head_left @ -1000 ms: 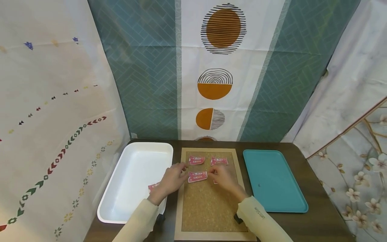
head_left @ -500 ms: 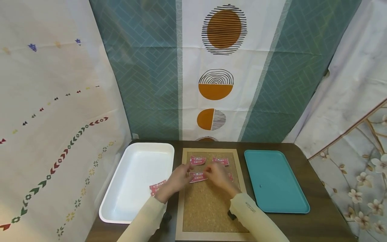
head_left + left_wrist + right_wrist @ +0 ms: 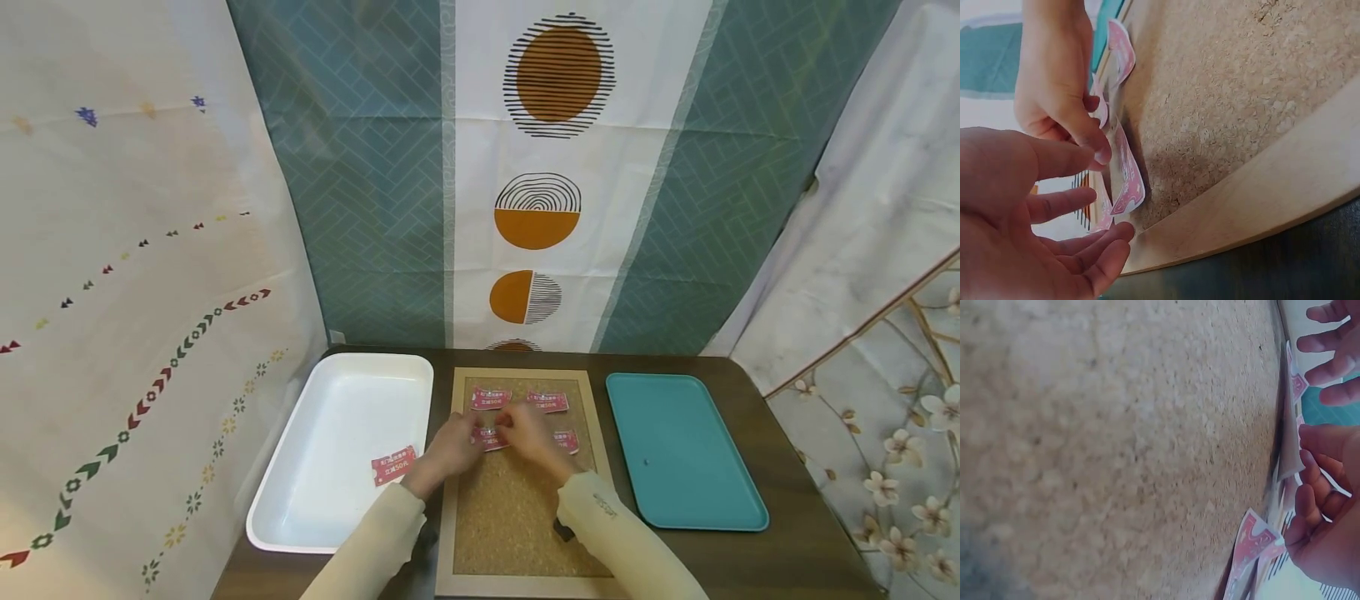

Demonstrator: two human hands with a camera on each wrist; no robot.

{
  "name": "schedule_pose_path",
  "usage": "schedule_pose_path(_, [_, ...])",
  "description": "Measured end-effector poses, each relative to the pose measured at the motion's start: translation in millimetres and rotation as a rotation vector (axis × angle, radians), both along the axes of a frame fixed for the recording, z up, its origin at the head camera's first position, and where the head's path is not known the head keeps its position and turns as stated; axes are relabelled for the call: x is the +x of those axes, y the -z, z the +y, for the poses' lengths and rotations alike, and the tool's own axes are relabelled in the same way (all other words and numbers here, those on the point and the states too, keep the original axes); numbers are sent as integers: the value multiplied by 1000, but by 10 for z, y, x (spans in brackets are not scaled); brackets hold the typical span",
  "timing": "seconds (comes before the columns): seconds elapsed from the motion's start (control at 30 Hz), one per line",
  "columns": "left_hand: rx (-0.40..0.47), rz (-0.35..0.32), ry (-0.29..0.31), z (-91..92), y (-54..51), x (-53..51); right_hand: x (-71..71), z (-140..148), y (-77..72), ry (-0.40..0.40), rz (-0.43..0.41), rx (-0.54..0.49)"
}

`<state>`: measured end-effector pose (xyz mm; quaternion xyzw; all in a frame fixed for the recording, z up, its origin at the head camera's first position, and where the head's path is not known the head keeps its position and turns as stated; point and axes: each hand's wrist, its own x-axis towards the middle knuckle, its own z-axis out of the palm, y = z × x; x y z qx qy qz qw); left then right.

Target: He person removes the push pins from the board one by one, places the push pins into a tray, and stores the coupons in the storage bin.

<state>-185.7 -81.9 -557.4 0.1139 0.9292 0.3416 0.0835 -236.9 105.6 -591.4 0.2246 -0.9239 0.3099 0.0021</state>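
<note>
My left hand (image 3: 456,442) is at the left edge of a pink printed coupon (image 3: 491,439) on a wood-framed cork board (image 3: 525,508). In the left wrist view, its fingers are spread beside the curling coupon (image 3: 1127,178), with nothing held. My right hand (image 3: 528,433) reaches over the same coupon from the right. In the right wrist view its thumb (image 3: 1319,437) is extended and its other fingers are curled, close to the coupon (image 3: 1291,450). Whether anything small sits between those fingertips is hidden.
Two coupons lie above, a left one (image 3: 491,399) and a right one (image 3: 547,402); another coupon (image 3: 566,442) is by the right hand. One loose coupon (image 3: 393,466) lies in the white tray (image 3: 262,500). A teal tray (image 3: 686,450) holds a tiny speck-like item.
My right hand has shifted left along the coupon, uncovering the coupon to its right. The left hand has moved slightly right, fully exposing the coupon in the white tray.
</note>
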Motion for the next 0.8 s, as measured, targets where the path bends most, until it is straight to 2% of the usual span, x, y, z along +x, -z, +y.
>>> schedule_pose_path(0.17, [-15, -16, -36, 14, 28, -23, -4, -85, 31, -25, -15, -16])
schedule_pose_path(0.3, [-5, -30, -36, 37, 47, -38, 5, -128, 74, -28, -60, -29])
schedule_pose_path(0.6, [-28, -49, -68, 70, 68, -85, -24, -114, 136, -32, -76, -42])
schedule_pose_path(0.8, [-37, -46, -86, 80, 133, -133, -54, -91, 133, -66, -106, -59])
